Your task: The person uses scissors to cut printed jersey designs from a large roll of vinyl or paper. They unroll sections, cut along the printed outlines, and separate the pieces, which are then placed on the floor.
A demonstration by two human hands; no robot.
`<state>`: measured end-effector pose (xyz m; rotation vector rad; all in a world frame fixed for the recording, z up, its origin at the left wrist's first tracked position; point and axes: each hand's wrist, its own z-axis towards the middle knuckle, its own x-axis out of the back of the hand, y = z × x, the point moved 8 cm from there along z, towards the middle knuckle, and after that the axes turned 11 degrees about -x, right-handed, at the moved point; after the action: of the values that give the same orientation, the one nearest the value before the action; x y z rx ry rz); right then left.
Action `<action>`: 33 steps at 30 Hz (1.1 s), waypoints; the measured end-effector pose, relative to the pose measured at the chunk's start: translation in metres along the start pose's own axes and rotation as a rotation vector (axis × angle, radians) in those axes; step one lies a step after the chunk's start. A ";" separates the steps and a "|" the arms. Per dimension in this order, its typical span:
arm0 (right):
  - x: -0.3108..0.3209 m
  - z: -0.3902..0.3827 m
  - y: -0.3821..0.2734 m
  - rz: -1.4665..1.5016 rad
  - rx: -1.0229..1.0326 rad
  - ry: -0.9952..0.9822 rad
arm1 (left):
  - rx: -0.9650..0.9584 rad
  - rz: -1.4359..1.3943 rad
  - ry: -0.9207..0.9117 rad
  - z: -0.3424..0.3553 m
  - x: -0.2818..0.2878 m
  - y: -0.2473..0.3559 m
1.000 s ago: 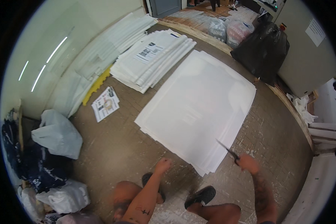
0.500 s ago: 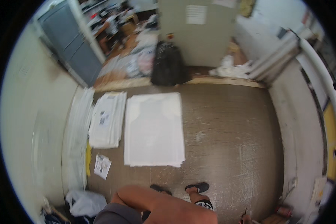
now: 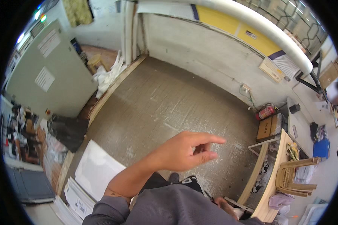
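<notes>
My left hand [image 3: 187,151] reaches across in front of me above the floor. Its index finger points to the right with the thumb apart below it, the other fingers curl, and nothing is held. Low in the view, near the wooden table [image 3: 273,176], is my right hand [image 3: 226,207], partly cut off from sight by my body. A thin dark object [image 3: 209,195] sticks out from it; what kind it is I cannot make out. Large white sheets [image 3: 97,168] lie on the floor to the left, beside a stack of white packs [image 3: 79,202].
A wooden stool [image 3: 288,178] and a folded cloth [image 3: 279,201] rest on the table at the right. Beyond it are a cardboard box [image 3: 264,128] and a red fire extinguisher [image 3: 266,113]. A black bag [image 3: 67,131] stands by the wooden sill [image 3: 112,86] at the left.
My view has swung to the right, bringing the table and stool into sight and moving the white sheets to the lower left. My left hand has come into view, stretched out to the right.
</notes>
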<state>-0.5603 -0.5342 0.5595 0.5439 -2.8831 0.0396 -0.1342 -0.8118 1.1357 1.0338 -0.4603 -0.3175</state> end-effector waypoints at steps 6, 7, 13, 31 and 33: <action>-0.028 -0.009 -0.028 0.192 -0.083 -0.077 | 0.224 0.004 -0.229 0.084 0.013 -0.192; -0.029 -0.006 -0.045 0.218 -0.096 -0.085 | 0.297 -0.094 -0.230 0.102 0.021 -0.229; -0.020 0.020 -0.202 0.412 -0.133 -0.119 | 0.247 -0.268 -0.170 0.295 0.128 -0.431; 0.037 -0.046 -0.424 0.611 -0.172 -0.070 | 0.518 -0.547 0.652 0.643 0.328 -0.726; 0.043 -0.043 -0.418 0.581 -0.235 -0.086 | 0.540 -0.526 0.637 0.619 0.322 -0.726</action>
<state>-0.4388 -0.9365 0.6059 -0.3469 -2.9635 -0.2349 -0.1983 -1.7712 0.8348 1.7040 0.3370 -0.3124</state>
